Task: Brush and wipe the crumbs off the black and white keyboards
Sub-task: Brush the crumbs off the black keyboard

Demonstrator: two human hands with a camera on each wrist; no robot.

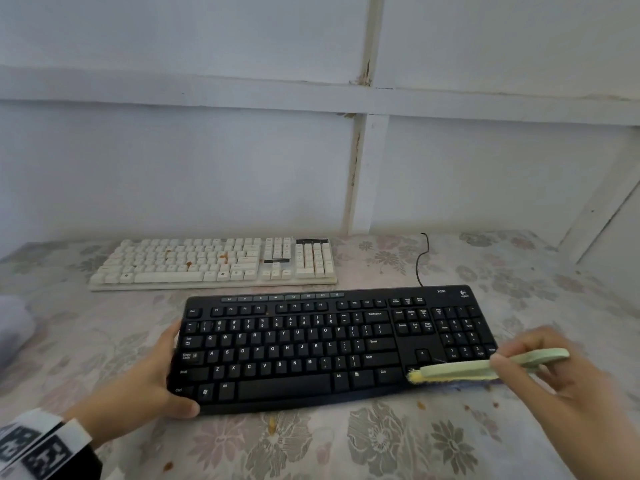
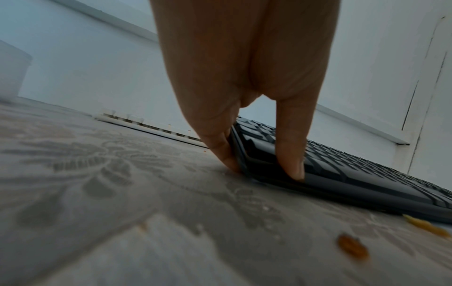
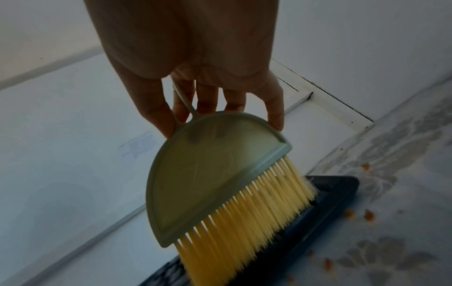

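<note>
Two hands: our left hand [image 1: 149, 382] grips the black keyboard's [image 1: 332, 344] left end, our right hand [image 1: 554, 365] pinches the brush [image 1: 460, 368], bristles on its right edge

The left hand [image 1: 138, 386] grips the black keyboard [image 1: 332, 344] at its left end while the right hand [image 1: 554, 368] holds the green brush [image 1: 485, 367] on its right front edge.

a home room: floral tablecloth [image 1: 381, 441], worn white panelled wall [image 1: 207, 150].
</note>
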